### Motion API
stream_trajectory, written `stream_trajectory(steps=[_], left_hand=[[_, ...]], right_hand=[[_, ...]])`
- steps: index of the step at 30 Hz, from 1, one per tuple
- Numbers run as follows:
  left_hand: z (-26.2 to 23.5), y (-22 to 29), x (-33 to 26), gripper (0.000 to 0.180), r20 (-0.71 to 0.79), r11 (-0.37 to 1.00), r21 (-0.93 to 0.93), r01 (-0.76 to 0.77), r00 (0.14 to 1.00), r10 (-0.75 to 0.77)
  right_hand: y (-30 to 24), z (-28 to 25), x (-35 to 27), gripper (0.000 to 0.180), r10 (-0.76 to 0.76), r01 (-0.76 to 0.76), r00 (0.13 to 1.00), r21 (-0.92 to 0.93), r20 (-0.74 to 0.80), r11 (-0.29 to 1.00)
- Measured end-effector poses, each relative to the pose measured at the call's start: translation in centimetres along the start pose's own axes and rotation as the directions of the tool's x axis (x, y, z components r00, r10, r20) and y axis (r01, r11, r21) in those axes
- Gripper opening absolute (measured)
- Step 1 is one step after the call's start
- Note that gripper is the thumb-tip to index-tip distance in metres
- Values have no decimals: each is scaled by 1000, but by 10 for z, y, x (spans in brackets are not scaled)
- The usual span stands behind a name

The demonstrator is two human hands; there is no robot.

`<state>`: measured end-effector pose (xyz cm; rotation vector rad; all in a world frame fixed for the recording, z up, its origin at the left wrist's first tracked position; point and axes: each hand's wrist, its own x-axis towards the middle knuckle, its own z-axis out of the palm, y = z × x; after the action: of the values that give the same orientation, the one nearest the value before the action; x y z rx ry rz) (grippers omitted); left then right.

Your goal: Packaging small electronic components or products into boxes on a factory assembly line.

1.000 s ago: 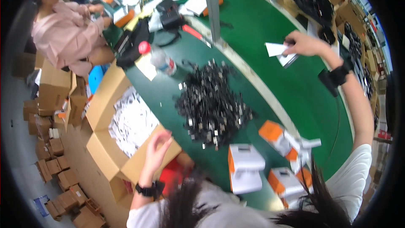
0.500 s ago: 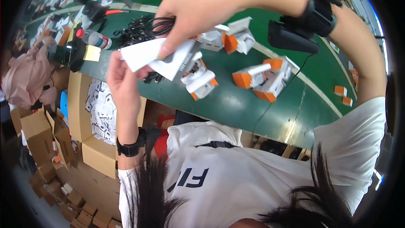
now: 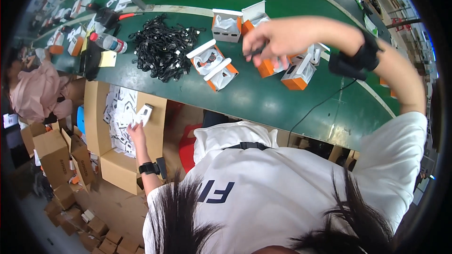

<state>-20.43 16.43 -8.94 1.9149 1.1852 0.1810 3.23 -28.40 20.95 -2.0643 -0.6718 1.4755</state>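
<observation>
My right hand is above the green table, its fingers closed on a small black cable. Below and around it stand small open white-and-orange boxes: one box at the far side, another box nearer left, and a box to the right. My left hand reaches over a large cardboard box filled with white printed leaflets. A folded white leaflet stands at its fingertips, apparently pinched by one end. Left of the small boxes lies a heap of black cables.
A water bottle lies near a yellow notepad at the table's left. A thin black wire runs across the table from my right wrist device. Beyond the leaflet box, a person in pink sits. Brown cartons cover the floor at left.
My hands have parted. The right moved right with the cable, from the heap to the small boxes; the left moved down to the leaflet box. The white paper has left the right hand.
</observation>
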Motion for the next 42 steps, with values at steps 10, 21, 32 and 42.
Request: stream_trajectory(steps=[10, 21, 32, 42], left_hand=[[141, 178, -156, 39, 323, 411, -105, -905, 360, 875], [168, 154, -115, 26, 442, 640, -382, -667, 476, 760], [162, 164, -155, 17, 285, 165, 27, -986, 166, 944], [171, 159, -173, 31, 573, 196, 386, -901, 401, 715]], right_hand=[[122, 139, 141, 22, -408, 426, 699, -117, -587, 897], [129, 139, 178, 32, -542, 235, 489, -496, -684, 836], [135, 133, 190, 29, -645, 405, 399, -507, -651, 761], [139, 135, 191, 32, -652, 386, 361, -529, -667, 755]])
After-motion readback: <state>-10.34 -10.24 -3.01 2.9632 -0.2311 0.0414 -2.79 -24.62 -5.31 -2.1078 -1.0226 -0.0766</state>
